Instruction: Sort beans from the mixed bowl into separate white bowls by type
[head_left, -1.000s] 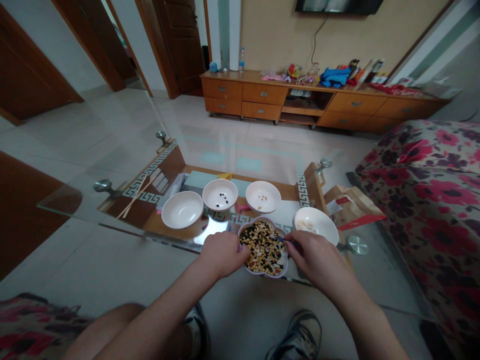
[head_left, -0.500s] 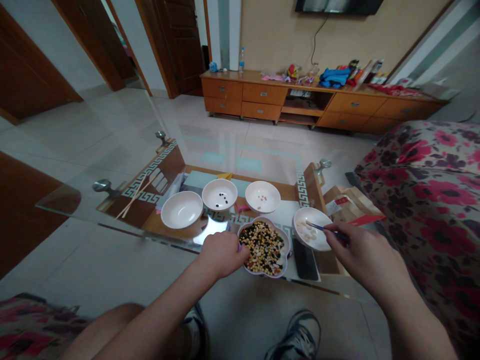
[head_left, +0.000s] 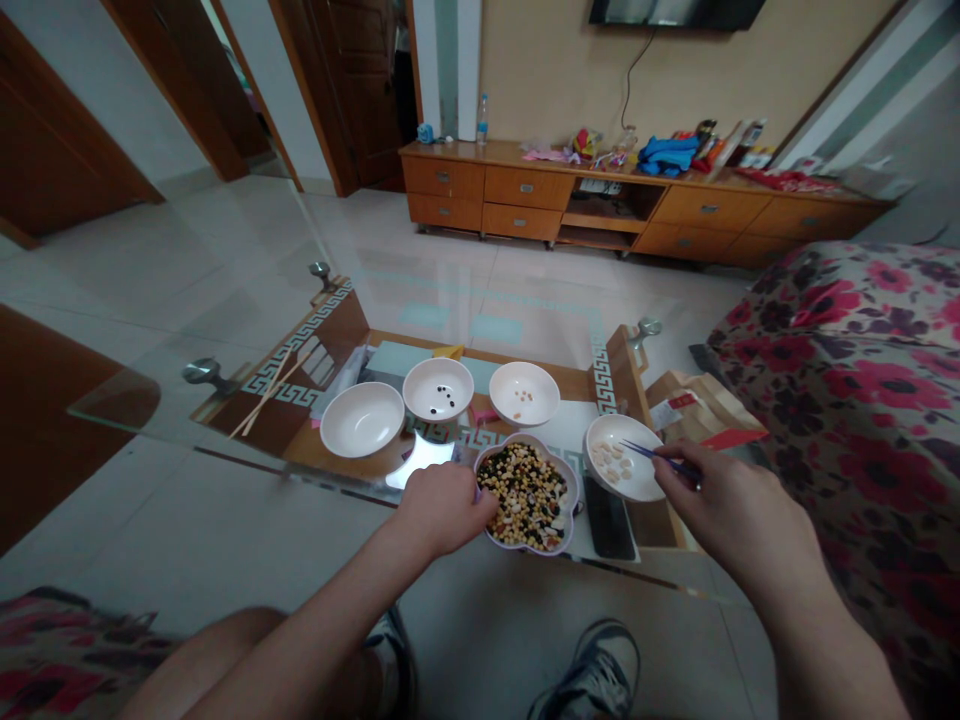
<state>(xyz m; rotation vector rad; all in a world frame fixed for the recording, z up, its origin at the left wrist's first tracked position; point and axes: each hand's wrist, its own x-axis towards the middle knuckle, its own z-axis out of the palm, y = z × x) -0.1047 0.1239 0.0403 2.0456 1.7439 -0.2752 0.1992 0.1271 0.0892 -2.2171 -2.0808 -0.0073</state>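
Note:
My left hand (head_left: 442, 508) is closed on the left rim of a flower-shaped bowl (head_left: 571, 497) full of mixed beans (head_left: 525, 490) in yellow, black, white and brown. Dark blue tweezers (head_left: 645, 452) are gripped in my right hand (head_left: 731, 500), their two tips slightly apart and empty over the right-hand white bowl (head_left: 643, 485). Pale flat beans (head_left: 611, 462) lie in that bowl. Farther back, one white bowl (head_left: 439, 372) has several black beans and another white bowl (head_left: 525, 376) has several pinkish-brown ones. A white bowl (head_left: 362, 420) at the left holds nothing.
Everything stands on a glass-topped table (head_left: 487, 300). A black phone (head_left: 610, 520) lies by the right bowl, a paper bag (head_left: 701, 408) beyond it. Wooden chopsticks (head_left: 266, 392) lie crossed at the left. A flowered sofa (head_left: 862, 400) flanks the right side.
The tweezers' tips have parted over the right bowl, and the pale bean at them now lies among the others. My right hand has shifted slightly right; my left hand stays put.

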